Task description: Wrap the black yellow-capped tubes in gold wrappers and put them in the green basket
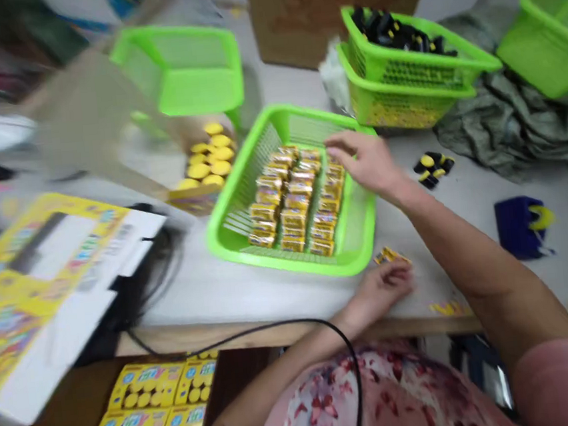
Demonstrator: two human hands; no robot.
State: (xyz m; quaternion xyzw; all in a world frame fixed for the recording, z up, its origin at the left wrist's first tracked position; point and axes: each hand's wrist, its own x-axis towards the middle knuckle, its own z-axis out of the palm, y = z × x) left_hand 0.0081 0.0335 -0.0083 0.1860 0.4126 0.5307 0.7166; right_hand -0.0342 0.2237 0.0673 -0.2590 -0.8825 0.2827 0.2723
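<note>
My right hand (367,161) reaches into a bright green basket (289,261), thumb and fingers pinched at the far end of the right-hand row of small gold packets (327,215). Its fingertips partly cover the packet there. Two more rows of the shiny packets (296,208) stand side by side to the left. At the basket's near right corner, my left hand (384,287) rests by the table with curled fingers. A few gold packets (391,255) show at its fingertips; how they are gripped is partly hidden.
Left of the basket stands an open carton with yellow round lids (211,156). Stacked green baskets (412,83) hold black and yellow pieces. A blue box (520,227) sits right. A black cable (274,324) crosses the table edge. Yellow printed boxes (135,388) lie below.
</note>
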